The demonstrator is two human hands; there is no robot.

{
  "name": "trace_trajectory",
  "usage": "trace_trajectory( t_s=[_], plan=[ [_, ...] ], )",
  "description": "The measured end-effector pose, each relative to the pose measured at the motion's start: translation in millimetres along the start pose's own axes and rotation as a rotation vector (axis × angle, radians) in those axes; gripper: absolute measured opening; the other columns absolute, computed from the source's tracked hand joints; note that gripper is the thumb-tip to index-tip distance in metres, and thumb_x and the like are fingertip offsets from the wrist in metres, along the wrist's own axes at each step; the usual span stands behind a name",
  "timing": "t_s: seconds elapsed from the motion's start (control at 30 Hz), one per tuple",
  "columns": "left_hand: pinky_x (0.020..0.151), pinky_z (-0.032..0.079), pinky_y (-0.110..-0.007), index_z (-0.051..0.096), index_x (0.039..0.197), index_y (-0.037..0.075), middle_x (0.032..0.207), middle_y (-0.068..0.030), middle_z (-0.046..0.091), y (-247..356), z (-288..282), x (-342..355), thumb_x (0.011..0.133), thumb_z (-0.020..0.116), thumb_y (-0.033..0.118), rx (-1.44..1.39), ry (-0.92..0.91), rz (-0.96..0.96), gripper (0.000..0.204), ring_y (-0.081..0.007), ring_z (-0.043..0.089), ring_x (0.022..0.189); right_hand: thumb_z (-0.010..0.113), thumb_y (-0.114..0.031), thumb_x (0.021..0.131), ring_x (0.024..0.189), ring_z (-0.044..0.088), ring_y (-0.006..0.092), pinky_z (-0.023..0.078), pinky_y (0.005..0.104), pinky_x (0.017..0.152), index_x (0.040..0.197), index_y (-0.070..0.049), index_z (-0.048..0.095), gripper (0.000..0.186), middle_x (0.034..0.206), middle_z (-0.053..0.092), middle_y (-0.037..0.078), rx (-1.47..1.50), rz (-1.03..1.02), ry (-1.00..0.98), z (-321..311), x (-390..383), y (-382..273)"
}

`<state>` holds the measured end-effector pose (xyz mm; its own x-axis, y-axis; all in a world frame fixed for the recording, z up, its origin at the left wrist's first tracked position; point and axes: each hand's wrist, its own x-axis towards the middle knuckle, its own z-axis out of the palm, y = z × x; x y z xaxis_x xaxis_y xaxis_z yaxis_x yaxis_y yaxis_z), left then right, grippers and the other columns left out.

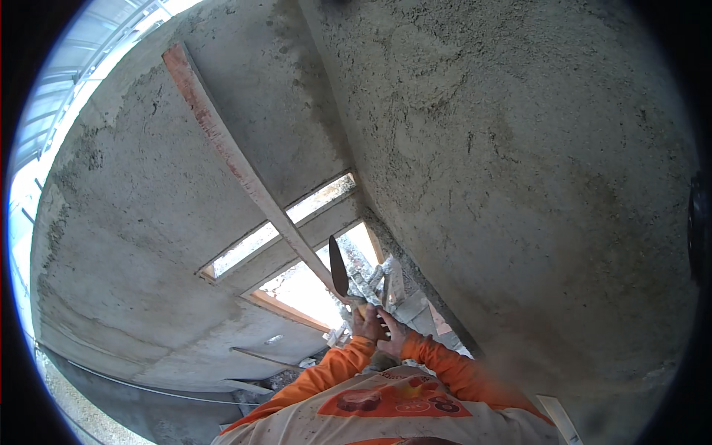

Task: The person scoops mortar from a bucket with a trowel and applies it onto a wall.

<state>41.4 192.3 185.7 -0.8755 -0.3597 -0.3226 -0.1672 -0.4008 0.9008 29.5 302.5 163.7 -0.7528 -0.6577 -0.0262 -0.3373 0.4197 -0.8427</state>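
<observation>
A trowel (338, 268) with a dark, pointed blade stands up in front of my body, blade tip upward. My left hand (365, 325) is closed round the handle end of it. Close beside, touching or nearly touching the left, is my right hand (395, 334), its fingers curled inward; what they close on is hidden between the two hands. A long wooden board (237, 163), reddish and smeared with grey, slants across the wall, its lower end just behind the trowel.
Rough grey plastered walls meet at a corner, one on the left (148, 208) and one on the right (504, 185). Low in the left wall are a narrow slot and a larger wood-framed opening (293, 315). Rubble and broken pieces (393, 285) lie beyond my hands. A thin stick (263, 357) is at lower left.
</observation>
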Motion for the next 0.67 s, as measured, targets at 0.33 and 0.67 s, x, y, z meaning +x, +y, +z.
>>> trace_trajectory(
  t_s=[0.33, 0.67],
  plan=[
    [0.072, 0.041, -0.027, 0.035, 0.116, 0.002, 0.093, -0.0102, 0.054, 56, -82, 85, 0.085, 0.045, 0.032, 0.594, -0.479, -0.071, 0.045, -0.0144, 0.050, 0.084, 0.059, -0.027, 0.068, 0.096, 0.050, 0.0356, 0.041, 0.0376, 0.079, 0.123, -0.003, 0.024, 0.069, 0.105, 0.049, 0.025, 0.187, 0.277, -0.132, -29, 112, -47],
    [0.094, 0.027, -0.031, 0.034, 0.121, 0.000, 0.115, -0.0134, 0.043, 542, -197, 212, 0.084, 0.046, 0.032, 0.860, 0.825, 1.639, 0.050, -0.0221, 0.044, 0.102, 0.054, -0.044, 0.075, 0.085, 0.053, 0.0373, 0.043, 0.0412, 0.068, 0.109, -0.007, 0.038, 0.054, 0.089, 0.055, 0.023, 0.246, -0.161, 0.587, -115, 362, -127]
  ],
)
